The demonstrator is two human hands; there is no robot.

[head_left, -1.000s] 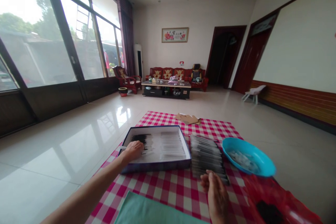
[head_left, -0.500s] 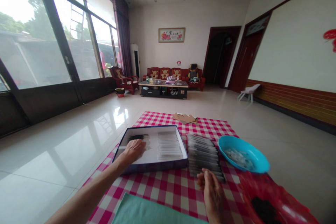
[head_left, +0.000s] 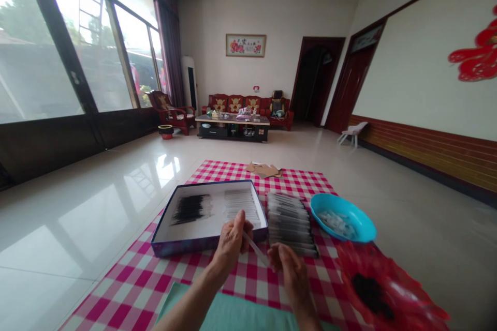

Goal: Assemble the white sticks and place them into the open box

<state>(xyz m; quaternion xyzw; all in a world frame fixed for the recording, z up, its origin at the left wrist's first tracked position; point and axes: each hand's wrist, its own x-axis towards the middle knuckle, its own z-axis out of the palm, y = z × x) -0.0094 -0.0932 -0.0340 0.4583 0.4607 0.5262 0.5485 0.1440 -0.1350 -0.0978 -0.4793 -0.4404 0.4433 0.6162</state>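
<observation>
My left hand (head_left: 232,240) is closed on one end of a thin translucent tube (head_left: 256,249), which looks like a pen barrel and slants down to the right. My right hand (head_left: 290,271) is at the tube's lower end, fingers pinched together; what they hold is hidden. Beyond my left hand is a shallow dark-blue box (head_left: 186,246) with a white inside. A row of black, pen-like sticks (head_left: 189,209) lies in its left part, a row of clear tubes (head_left: 236,201) in its right. Beside the box, a pile of grey and black pen-like tubes (head_left: 291,225) lies on the cloth.
A blue bowl (head_left: 367,222) at the right holds small whitish pieces. Nearer is a red plastic bag or dish (head_left: 407,289) with small black pieces. Torn cardboard (head_left: 264,170) lies at the far edge of the checked cloth (head_left: 128,274). A green cloth (head_left: 233,313) lies in front of me.
My left hand has come out of the box, moving right and toward me with a translucent tube, and is now close to my right hand. The view has turned slightly right.
</observation>
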